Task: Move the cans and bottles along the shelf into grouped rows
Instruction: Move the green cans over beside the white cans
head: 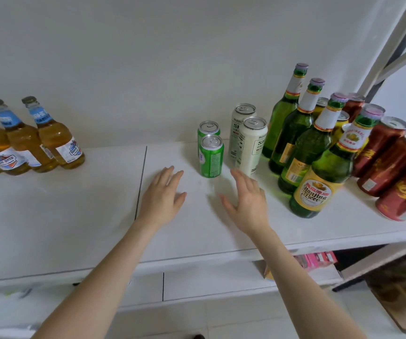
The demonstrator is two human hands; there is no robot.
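Both hands, left hand and right hand, hover spread and empty over the shelf, just in front of the green cans. Green bottles crowd toward the right end, so a careless sweep could probably topple them.

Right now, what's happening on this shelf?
A person is sorting drinks on a white shelf. Both hands are open and empty: the left hand and right hand hover over the bare middle, just in front of two green cans. Behind those stand two white cans, then a row of green beer bottles and red cans to the right. Amber bottles with blue labels are grouped far left.
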